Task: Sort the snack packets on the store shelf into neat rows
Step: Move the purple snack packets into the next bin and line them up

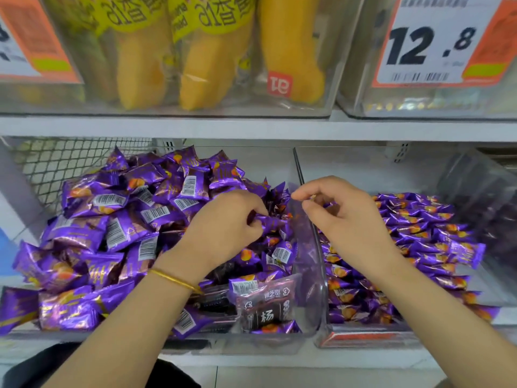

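Note:
A loose heap of purple snack packets (117,219) fills the left clear bin on the lower shelf. The right bin holds purple packets lined up in rows (419,233). My left hand (223,228), with a gold bangle on its wrist, pinches a purple packet (270,221) at the right edge of the heap. My right hand (341,217) hovers over the clear divider (313,247) with fingers curled; whether it holds anything is unclear. A dark packet with white characters (265,306) lies at the front of the left bin.
The white upper shelf edge (251,127) runs just above the bins. Clear boxes of yellow snack packs (212,51) stand on it, with a 12.8 price tag (430,43) at right. A wire mesh (64,166) backs the left bin. Another clear bin (486,208) sits at far right.

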Tool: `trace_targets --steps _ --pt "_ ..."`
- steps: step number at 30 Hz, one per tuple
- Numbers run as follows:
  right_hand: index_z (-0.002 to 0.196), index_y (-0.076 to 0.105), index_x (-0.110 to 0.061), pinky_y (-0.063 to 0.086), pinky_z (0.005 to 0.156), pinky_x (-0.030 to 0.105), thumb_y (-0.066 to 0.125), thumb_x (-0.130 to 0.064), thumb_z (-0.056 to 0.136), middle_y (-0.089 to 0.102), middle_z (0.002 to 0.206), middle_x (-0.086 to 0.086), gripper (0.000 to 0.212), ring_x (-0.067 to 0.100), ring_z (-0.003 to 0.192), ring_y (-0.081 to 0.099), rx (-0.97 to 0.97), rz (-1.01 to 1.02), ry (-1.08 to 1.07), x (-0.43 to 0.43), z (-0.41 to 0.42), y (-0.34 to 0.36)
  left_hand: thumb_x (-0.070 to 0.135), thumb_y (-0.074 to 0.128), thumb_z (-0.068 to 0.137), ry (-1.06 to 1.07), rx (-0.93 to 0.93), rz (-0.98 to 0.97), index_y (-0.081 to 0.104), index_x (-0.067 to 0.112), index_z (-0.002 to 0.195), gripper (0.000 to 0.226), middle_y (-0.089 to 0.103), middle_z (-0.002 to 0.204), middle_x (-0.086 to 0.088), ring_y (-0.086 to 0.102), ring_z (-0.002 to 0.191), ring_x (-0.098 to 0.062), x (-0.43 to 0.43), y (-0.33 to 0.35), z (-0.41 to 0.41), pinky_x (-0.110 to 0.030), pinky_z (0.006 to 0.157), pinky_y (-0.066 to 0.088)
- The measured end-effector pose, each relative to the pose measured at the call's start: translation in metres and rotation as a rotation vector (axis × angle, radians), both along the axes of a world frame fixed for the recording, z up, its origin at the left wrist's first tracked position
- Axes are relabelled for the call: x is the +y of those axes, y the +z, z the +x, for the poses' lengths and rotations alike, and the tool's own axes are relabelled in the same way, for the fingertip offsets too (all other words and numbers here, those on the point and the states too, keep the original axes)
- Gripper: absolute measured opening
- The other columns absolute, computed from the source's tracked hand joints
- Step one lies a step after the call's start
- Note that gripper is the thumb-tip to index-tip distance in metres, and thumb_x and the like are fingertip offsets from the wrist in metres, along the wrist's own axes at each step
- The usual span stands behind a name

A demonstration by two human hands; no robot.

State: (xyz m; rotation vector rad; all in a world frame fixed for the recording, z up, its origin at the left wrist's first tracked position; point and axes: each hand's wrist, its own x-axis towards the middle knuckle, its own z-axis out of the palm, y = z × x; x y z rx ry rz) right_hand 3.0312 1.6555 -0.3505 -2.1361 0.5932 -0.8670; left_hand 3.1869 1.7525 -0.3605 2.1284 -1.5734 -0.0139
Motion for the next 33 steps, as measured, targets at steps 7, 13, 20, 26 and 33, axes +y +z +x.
trace_targets --steps 7,13,20,26,33 --pt "0.113 0.064 -0.032 0.03 0.084 -0.001 0.069 -0.02 0.079 0.052 0.094 -0.032 0.036 -0.004 0.102 0.044 0.114 -0.071 0.083 0.009 0.004 0.003 -0.003 0.06 0.085 -0.077 0.746 -0.186 0.069 0.015 0.084 0.02 0.069 0.068 0.011 0.059 0.063 0.003 0.024 0.026 -0.003 -0.008 0.063 0.045" --pt "0.087 0.069 -0.019 0.048 0.078 0.021 0.068 -0.017 0.082 0.07 0.082 -0.006 0.006 0.008 0.083 0.064 -0.063 0.144 0.1 0.008 0.009 -0.001 0.009 0.06 0.087 0.036 0.979 -0.27 0.067 0.022 0.092 0.015 0.072 0.084 0.002 0.064 0.078 -0.007 0.024 0.017 0.001 -0.021 0.08 0.049" --pt "0.078 0.067 -0.022 0.046 0.065 0.011 0.061 -0.008 0.087 0.069 0.07 -0.01 0.018 0.0 0.065 0.06 -0.265 0.382 0.131 0.01 0.007 0.004 0.011 0.053 0.093 0.107 0.842 -0.297 0.063 0.024 0.094 0.017 0.057 0.075 -0.017 0.048 0.064 -0.022 0.023 0.013 0.001 -0.036 0.062 0.043" --pt "0.097 0.064 -0.033 0.041 0.073 0.008 0.052 -0.018 0.091 0.062 0.089 -0.004 0.02 0.002 0.077 0.055 -0.274 0.285 0.079 0.008 0.005 0.005 0.01 0.053 0.093 0.052 0.924 -0.245 0.05 0.008 0.092 0.004 0.045 0.07 -0.015 0.052 0.046 -0.018 0.024 0.018 -0.006 -0.045 0.052 0.058" --pt "0.103 0.061 -0.035 0.045 0.074 0.014 0.067 -0.018 0.079 0.063 0.088 -0.01 0.03 0.003 0.083 0.057 -0.194 0.204 0.195 0.008 0.004 0.009 0.007 0.049 0.092 -0.057 1.26 -0.247 0.064 0.007 0.107 0.02 0.061 0.101 -0.016 0.061 0.085 -0.02 0.026 0.024 -0.008 -0.026 0.07 0.058"
